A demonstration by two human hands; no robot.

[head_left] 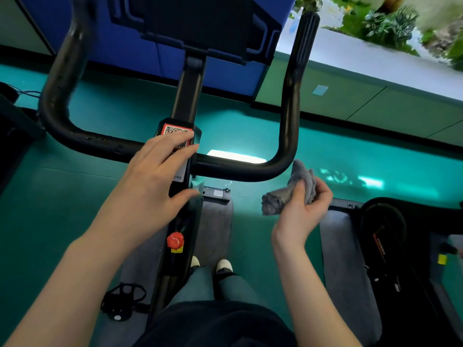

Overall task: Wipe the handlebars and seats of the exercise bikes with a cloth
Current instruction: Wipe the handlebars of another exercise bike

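– Teal floor [350,151] fills my feed, blue wall panel [120,33] at the far side, grey mats [218,221] under the bikes. Hands?

– Left hand [155,176] lies flat on the centre post [186,96] of the handlebars [238,169]. Its fingers are straight and spread over the red QR sticker [172,130], thumb against the post's near side. It rests open.

– And the right?

– Right hand [305,209] is turned palm up, just near of the bar's right bend, with fingers and thumb curled round a bunched grey cloth [283,196]. The cloth's far tip sits just beside that bend; whether it touches, I can't tell.

– Any writing?

– The QR code is half covered by my fingers, and the print below it is too small to read. A red knob [175,240] sits lower on the post, with a yellow tag beneath. The neighbouring bike [383,236] on the right carries red lettering that's too blurred for me.
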